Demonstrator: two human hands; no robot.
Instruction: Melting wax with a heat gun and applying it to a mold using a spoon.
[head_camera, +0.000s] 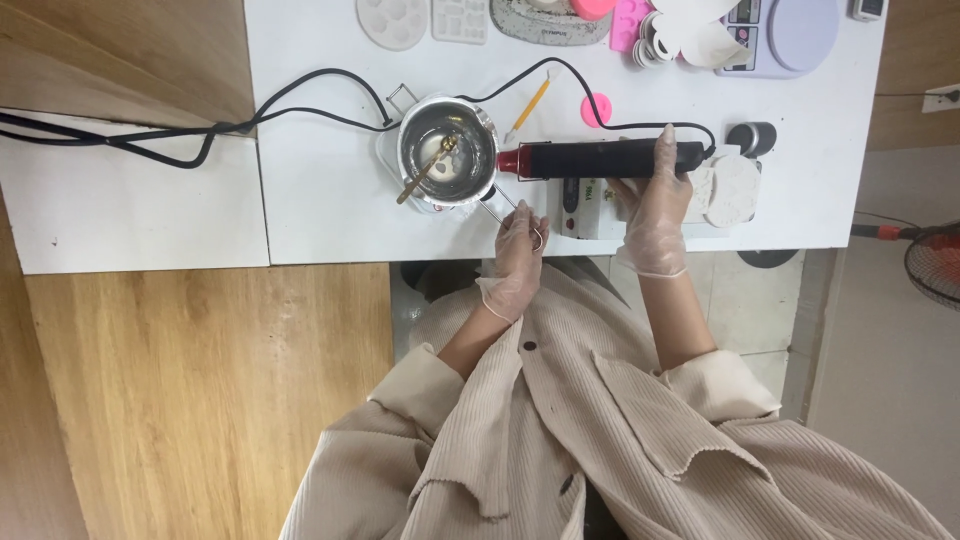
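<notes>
We've got left hand (518, 250) gripping pot (447, 150) handle, right hand (655, 205) clamped on heat gun (600, 158), nozzle aimed left into pot.

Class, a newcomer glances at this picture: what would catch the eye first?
A black heat gun with a red nozzle, gripped by the gloved right hand, points at a metal pot mid-table. The gloved left hand holds the pot's wire handle at the table's near edge.

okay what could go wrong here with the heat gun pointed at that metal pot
The left hand steadies the metal pot only by its thin wire handle, so the pot might tip. The heat gun in the right hand has its red nozzle close to the pot and black cables, which could scorch.
</notes>
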